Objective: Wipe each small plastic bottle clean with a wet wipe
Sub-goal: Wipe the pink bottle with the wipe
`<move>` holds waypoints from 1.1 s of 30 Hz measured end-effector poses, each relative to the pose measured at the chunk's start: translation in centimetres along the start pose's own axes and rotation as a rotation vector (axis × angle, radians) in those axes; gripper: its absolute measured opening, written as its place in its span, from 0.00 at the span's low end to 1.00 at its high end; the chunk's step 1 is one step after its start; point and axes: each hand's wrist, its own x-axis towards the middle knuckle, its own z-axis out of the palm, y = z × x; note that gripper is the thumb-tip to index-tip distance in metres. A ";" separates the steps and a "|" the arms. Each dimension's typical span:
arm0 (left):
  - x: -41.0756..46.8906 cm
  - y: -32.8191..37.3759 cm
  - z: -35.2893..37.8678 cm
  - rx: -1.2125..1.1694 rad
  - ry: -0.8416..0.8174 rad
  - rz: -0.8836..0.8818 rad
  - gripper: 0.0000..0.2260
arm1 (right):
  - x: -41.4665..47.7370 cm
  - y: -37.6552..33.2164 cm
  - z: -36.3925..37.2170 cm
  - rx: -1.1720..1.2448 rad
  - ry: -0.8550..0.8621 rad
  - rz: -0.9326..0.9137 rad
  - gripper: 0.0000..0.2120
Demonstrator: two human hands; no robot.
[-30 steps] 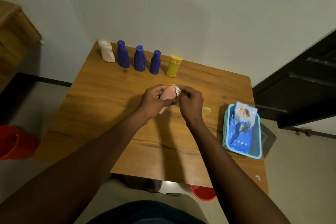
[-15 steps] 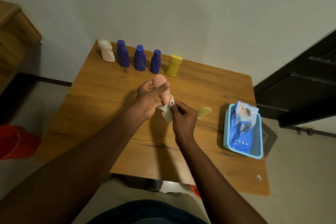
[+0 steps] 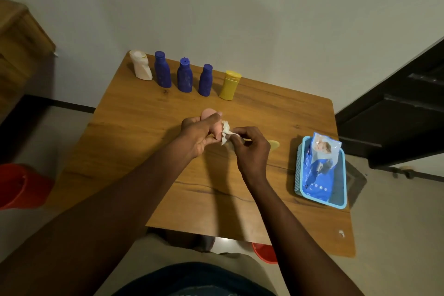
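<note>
My left hand (image 3: 200,136) grips a small pink bottle (image 3: 212,120) above the middle of the wooden table (image 3: 134,137), its rounded end pointing away from me. My right hand (image 3: 251,149) pinches a crumpled white wet wipe (image 3: 226,132) against the bottle's right side. Along the table's far edge stand a white bottle (image 3: 141,65), three blue bottles (image 3: 163,69) (image 3: 184,76) (image 3: 205,80) and a yellow bottle (image 3: 230,85). A small yellow cap-like piece (image 3: 274,145) lies on the table just right of my right hand, partly hidden by it.
A light blue basket (image 3: 300,168) at the table's right edge holds a blue wet-wipe pack (image 3: 319,166). Red buckets stand on the floor at the left (image 3: 21,185) and under the table's near edge (image 3: 264,252). A dark door (image 3: 396,113) is at the right.
My left hand turned the pink bottle from lying across to end-up, then tilted it away. My right hand dropped with the wipe to the bottle's lower end, then moved up along its right side.
</note>
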 end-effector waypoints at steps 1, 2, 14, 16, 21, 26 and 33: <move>0.0 0.1 0.0 0.010 0.001 0.003 0.19 | 0.2 -0.2 0.0 -0.014 -0.028 -0.033 0.06; 0.0 0.1 0.1 0.015 0.005 0.004 0.19 | 0.3 -0.4 0.2 -0.037 -0.061 -0.076 0.05; -0.5 0.6 0.2 0.008 0.004 0.057 0.31 | 0.0 0.3 0.3 -0.060 -0.093 -0.081 0.05; -0.6 0.8 0.4 0.037 0.020 0.075 0.32 | 0.2 -0.2 0.3 -0.032 -0.066 -0.083 0.05; -0.6 0.7 0.3 0.107 0.055 0.103 0.29 | -0.3 -0.3 0.8 -0.168 -0.178 -0.306 0.07; -0.4 -0.3 -0.1 0.133 0.062 0.108 0.25 | -1.2 0.3 0.8 -0.151 -0.181 -0.233 0.06; -0.6 -0.4 0.2 0.038 0.033 0.120 0.25 | -0.4 0.7 1.3 0.362 -0.162 0.483 0.09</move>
